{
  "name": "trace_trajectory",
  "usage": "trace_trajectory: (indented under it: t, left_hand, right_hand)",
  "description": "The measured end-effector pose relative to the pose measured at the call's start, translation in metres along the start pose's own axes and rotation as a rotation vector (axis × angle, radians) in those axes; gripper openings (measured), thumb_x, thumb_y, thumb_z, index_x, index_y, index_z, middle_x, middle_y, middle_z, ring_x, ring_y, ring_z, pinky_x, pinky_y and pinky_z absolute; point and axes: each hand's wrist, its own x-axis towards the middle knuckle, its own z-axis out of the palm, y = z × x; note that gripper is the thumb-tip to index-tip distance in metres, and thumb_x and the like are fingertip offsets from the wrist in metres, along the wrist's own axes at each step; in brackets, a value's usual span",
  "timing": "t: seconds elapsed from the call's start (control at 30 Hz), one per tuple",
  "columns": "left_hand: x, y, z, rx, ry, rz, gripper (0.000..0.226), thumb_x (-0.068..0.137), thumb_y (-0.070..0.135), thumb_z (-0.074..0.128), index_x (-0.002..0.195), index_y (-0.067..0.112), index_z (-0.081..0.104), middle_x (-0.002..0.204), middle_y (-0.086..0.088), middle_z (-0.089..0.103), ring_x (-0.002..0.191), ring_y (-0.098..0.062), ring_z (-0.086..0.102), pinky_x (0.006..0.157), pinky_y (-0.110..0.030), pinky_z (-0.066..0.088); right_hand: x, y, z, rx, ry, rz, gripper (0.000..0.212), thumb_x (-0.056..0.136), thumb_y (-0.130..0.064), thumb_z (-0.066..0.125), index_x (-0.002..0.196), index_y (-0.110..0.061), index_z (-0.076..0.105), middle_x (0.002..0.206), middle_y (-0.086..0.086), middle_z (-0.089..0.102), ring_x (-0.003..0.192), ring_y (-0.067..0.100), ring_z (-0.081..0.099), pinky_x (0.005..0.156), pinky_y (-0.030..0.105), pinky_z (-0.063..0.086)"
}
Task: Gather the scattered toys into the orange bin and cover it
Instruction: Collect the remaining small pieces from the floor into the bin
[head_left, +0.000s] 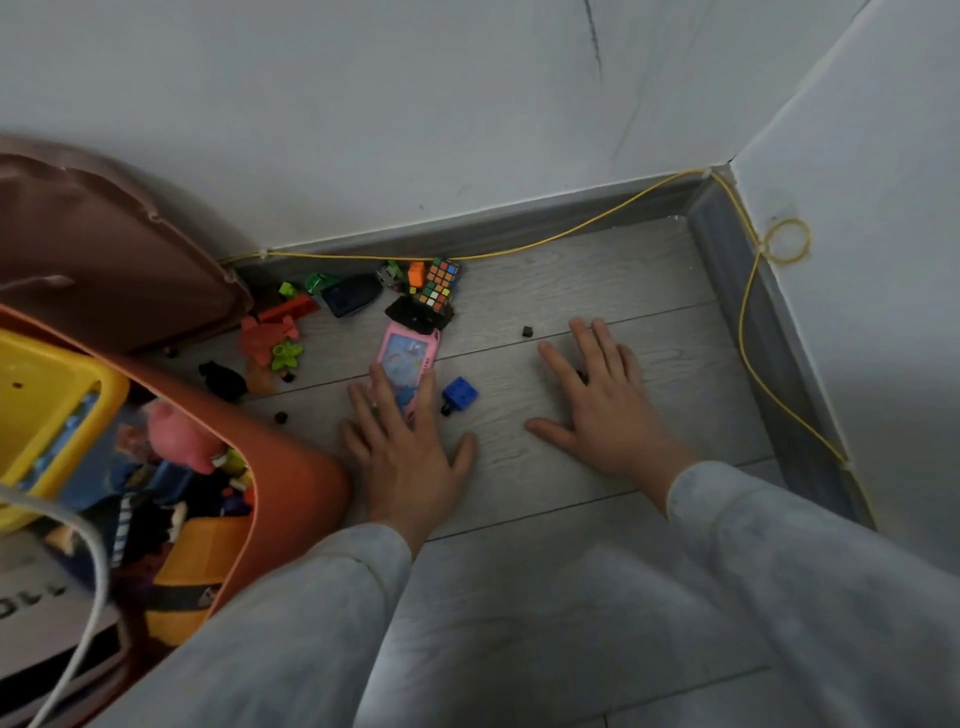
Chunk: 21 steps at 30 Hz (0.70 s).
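Observation:
The orange bin (291, 467) stands at the left, holding several toys, among them a pink pig (179, 434) and a yellow box (47, 410). My left hand (405, 447) lies flat, its fingers over the near end of a pink toy phone (408, 358). A blue block (460, 392) sits just right of it. My right hand (597, 400) is spread flat on the floor, holding nothing. Further back lie a colour cube (440, 283), a black piece (415, 314), a dark blue toy (350, 296), red-orange figures (267, 335) and green pieces (288, 353).
A brown lid (104, 249) leans against the wall behind the bin. A yellow cable (748, 332) runs along the grey skirting and up the right wall. Small black bits (527, 331) dot the wooden floor. A white cord (88, 597) crosses the lower left.

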Motion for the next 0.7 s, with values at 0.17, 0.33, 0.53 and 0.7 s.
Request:
trace_trajectory:
  t: [0.17,0.33,0.53,0.7]
  left_hand:
    - [0.017,-0.001,0.002,-0.023,0.012,0.051,0.087,0.083,0.075,0.043,0.155,0.040,0.007,0.163,-0.016,-0.012,0.148,-0.046,-0.002,0.114,-0.062,0.011]
    - [0.021,-0.002,0.007,-0.001,0.098,0.055,0.051,0.089,0.064,0.050,0.131,0.036,0.052,0.156,-0.015,0.026,0.138,-0.044,0.026,0.101,-0.055,0.031]
    - [0.011,-0.011,0.010,-0.030,0.123,0.089,0.037,0.083,0.051,0.067,0.115,0.032,0.063,0.136,-0.017,0.040,0.108,-0.039,0.037,0.083,-0.048,0.046]
    - [-0.008,-0.018,0.007,-0.079,0.117,0.118,0.031,0.083,0.046,0.069,0.107,0.027,0.065,0.130,-0.019,0.044,0.106,-0.041,0.040,0.075,-0.044,0.050]
  right_hand:
    - [0.021,-0.008,0.003,0.015,-0.015,-0.030,0.089,0.086,-0.079,0.037,0.158,-0.036,0.007,0.166,0.011,-0.001,0.152,0.036,-0.003,0.119,0.059,0.014]
    - [0.043,-0.019,0.001,-0.086,0.024,-0.096,0.065,0.092,-0.068,0.039,0.148,-0.036,0.033,0.157,0.005,0.030,0.137,0.033,0.031,0.101,0.052,0.033]
    - [0.048,-0.031,0.005,-0.114,0.186,-0.171,0.024,0.095,-0.036,0.056,0.108,-0.016,0.059,0.101,0.010,0.057,0.088,0.031,0.053,0.057,0.039,0.048]
    - [0.046,-0.041,0.003,-0.058,0.143,-0.150,0.016,0.083,-0.023,0.068,0.087,-0.010,0.060,0.082,0.012,0.059,0.075,0.033,0.057,0.044,0.033,0.041]
